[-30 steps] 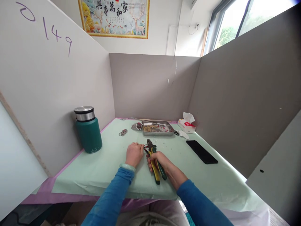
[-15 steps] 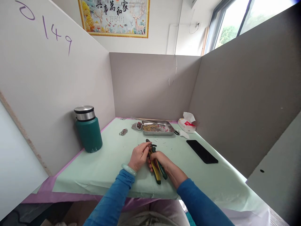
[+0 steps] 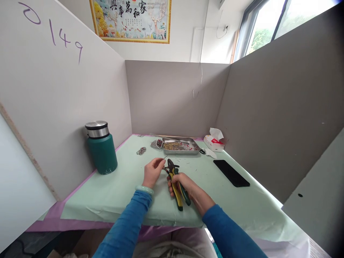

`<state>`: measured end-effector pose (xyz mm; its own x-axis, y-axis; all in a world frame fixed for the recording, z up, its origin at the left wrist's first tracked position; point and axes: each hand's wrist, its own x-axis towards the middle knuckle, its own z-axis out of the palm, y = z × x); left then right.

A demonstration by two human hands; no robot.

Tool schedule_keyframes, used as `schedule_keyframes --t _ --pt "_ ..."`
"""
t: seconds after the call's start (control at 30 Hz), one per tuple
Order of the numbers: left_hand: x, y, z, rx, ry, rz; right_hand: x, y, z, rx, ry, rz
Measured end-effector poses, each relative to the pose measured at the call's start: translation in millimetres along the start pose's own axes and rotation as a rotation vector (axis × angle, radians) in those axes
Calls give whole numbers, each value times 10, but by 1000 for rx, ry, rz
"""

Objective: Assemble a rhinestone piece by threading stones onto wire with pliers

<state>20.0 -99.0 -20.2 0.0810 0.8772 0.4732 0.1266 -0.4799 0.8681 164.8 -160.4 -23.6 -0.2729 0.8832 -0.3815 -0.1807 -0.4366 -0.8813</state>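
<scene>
The right hand (image 3: 184,182) has its fingers wrapped round the handles of yellow-and-green pliers (image 3: 176,191) on the near part of the counter (image 3: 129,193), their head pointing to 11 o'clock. Just beside them, at 9 o'clock, the fingers of the left hand (image 3: 152,172) are pinched on a thin piece (image 3: 165,157), too small to make out. From the pliers, a metal tray (image 3: 181,152) sits at 12 o'clock and a black phone (image 3: 231,173) at 3.
</scene>
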Motion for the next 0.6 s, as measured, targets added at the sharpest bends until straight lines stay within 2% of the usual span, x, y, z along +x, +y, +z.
schedule_keyframes --t 0.13,0.27,0.6 --pt "36 -35 -11 -69 -24 -101 -49 -39 -28 31 -51 39" --pt "37 -72 -13 -60 -40 -149 -135 -89 -40 78 -104 -8" --pt "0 -70 -14 176 -65 -86 -22 27 -19 13 -59 -95"
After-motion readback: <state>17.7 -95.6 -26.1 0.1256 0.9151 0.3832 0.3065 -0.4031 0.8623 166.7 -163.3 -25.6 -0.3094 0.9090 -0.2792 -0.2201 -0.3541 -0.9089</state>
